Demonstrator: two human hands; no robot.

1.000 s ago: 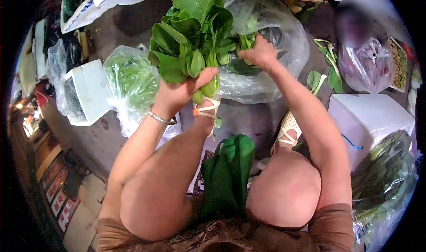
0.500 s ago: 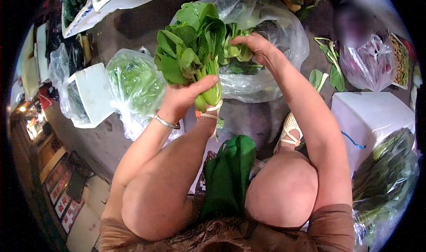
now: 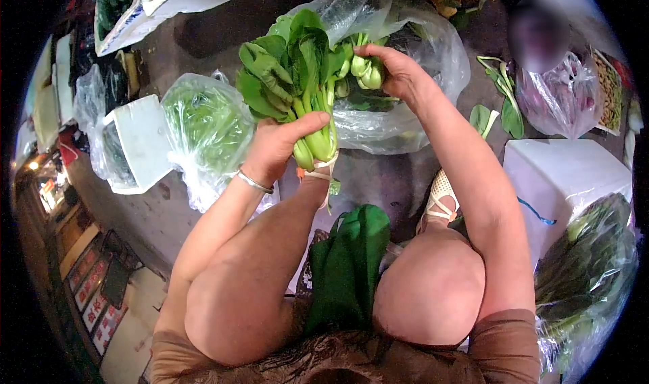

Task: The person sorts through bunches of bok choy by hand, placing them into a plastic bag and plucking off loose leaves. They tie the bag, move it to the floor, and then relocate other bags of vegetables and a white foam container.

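Note:
My left hand [image 3: 280,140] is wrapped round a bunch of bok choy [image 3: 307,93], its leaves pointing away from me and its pale green stems towards my knees. A metal bangle [image 3: 255,182] circles the left wrist. Farther to the right, my right hand [image 3: 395,69] has its fingers closed on more bok choy [image 3: 366,72], whose stem ends face me. That greenery is at the mouth of a large clear plastic bag [image 3: 385,130] on the ground. The palm side of the right hand is partly hidden.
A clear bag of leafy greens [image 3: 206,117] and a white foam box [image 3: 138,144] lie left. To the right are loose bok choy leaves [image 3: 503,90], a purple-filled bag [image 3: 561,97], a white box [image 3: 551,174] and bagged dark greens [image 3: 585,269]. A blurred patch shows top right.
The bok choy by my right hand has turned, showing its stem ends more plainly. The bunch in my left hand has tilted and shifted slightly, with the leaves spread differently.

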